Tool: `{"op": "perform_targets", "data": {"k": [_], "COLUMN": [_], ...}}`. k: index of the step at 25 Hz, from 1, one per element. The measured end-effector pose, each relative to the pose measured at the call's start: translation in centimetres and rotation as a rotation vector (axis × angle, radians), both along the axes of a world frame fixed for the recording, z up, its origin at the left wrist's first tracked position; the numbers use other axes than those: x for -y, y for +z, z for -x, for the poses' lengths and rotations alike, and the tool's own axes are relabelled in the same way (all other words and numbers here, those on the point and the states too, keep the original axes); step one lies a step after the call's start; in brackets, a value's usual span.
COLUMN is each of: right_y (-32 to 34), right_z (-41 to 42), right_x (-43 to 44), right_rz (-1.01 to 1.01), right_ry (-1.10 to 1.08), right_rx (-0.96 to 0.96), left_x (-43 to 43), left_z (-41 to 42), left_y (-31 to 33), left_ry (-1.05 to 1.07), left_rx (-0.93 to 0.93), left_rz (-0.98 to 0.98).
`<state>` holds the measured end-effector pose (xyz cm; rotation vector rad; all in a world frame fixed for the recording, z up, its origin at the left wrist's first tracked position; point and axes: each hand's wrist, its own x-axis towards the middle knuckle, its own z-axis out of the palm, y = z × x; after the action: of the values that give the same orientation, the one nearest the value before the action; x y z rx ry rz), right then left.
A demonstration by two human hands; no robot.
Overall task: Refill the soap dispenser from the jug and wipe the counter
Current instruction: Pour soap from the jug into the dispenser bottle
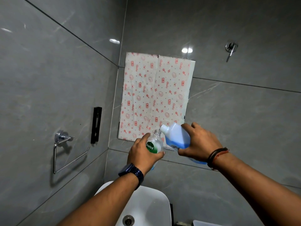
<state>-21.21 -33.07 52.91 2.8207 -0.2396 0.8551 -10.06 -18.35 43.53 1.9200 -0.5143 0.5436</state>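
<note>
Up above the white sink's [154, 203] far edge, the left hand [143, 154] wraps its fingers round the open soap dispenser [156, 143], and the right hand [201, 141] clamps the blue jug [177, 136], tipped left with its spout just above the dispenser's mouth.

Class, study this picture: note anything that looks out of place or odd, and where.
Red-printed paper sheets cover a panel above the sink, overlapping unevenly; a pale strip shows at their right edge.
</note>
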Motion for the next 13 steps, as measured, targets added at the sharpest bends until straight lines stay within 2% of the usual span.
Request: {"op": "perform_targets", "data": {"k": [13], "right_y": [1.2], "right_z": [0.9], "right_x": [-0.2], "right_rz": [0.100], "right_ry": [-0.046], "right_rx": [-0.083], "left_x": [0.2], "left_z": [1.0], "left_y": [-0.3], "left_ry": [0.001], "left_rx": [-0.017], "left_rz": [-0.016]}}
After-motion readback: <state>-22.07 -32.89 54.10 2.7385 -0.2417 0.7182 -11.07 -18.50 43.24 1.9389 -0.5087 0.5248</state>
